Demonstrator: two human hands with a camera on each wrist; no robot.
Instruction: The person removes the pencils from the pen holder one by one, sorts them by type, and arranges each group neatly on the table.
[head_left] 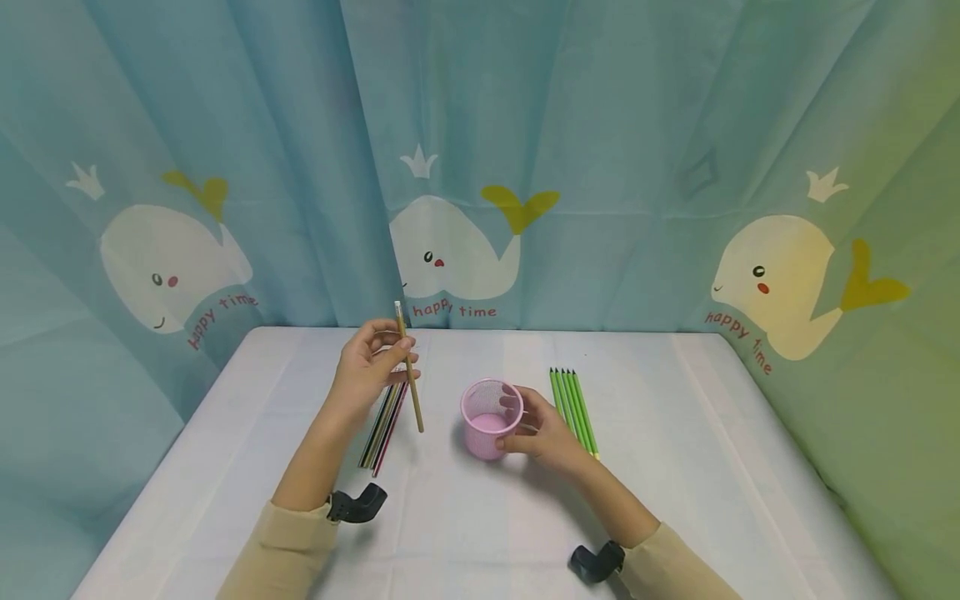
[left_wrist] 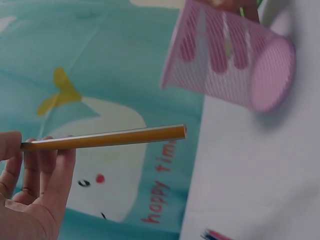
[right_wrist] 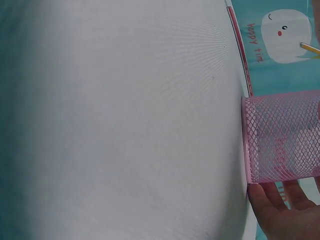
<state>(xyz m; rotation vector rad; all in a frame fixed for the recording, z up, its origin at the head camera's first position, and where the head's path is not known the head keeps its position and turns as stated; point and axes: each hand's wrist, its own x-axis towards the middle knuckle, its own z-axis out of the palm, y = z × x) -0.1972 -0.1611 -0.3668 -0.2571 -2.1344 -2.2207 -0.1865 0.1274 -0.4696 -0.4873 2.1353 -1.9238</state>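
My left hand pinches a yellow-gold pencil between thumb and fingers, holding it above the table, steeply slanted. One end of the pencil points toward the cup in the left wrist view. Below that hand lies a bundle of dark and red pencils, partly hidden by the hand. A pink mesh pen cup stands mouth up at the middle of the table. My right hand grips the cup from its right side, thumb in front and fingers behind. No pencils show inside the cup.
Several green pencils lie side by side just right of my right hand, tips toward the back. The white table ends at a blue curtain printed with whales. Black wrist mounts sit on both forearms.
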